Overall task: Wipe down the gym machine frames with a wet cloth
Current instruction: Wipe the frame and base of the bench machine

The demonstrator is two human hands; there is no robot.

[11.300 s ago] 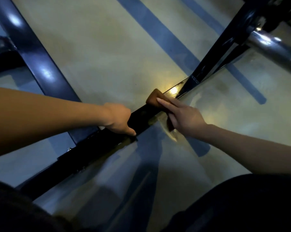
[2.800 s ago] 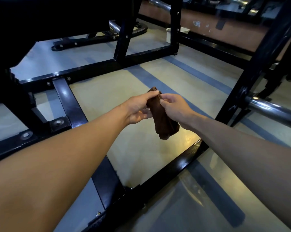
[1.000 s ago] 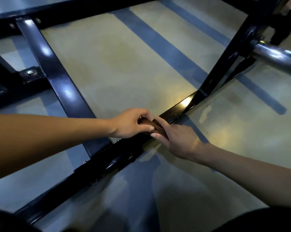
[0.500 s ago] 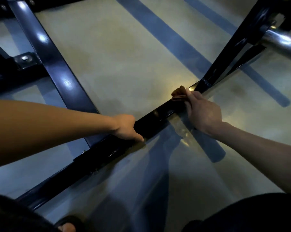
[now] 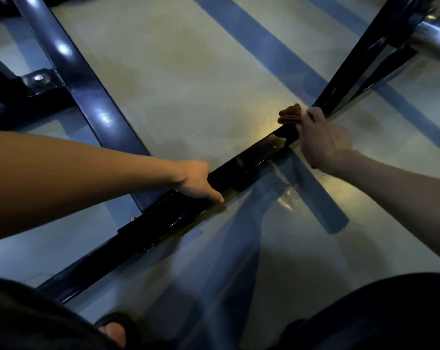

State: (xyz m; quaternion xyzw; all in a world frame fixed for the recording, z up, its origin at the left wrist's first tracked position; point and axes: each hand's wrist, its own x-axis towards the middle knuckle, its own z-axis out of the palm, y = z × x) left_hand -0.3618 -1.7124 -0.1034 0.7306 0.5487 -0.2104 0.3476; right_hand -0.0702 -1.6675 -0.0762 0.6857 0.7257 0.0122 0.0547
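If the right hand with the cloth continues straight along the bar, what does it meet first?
Probably the slanted black post joining the floor bar. The right hand and cloth already sit close to its foot.

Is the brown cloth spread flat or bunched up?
Bunched. The brown cloth shows folded ridges beyond the right hand, which presses it on the black floor-level frame bar. Its covered part cannot be told.
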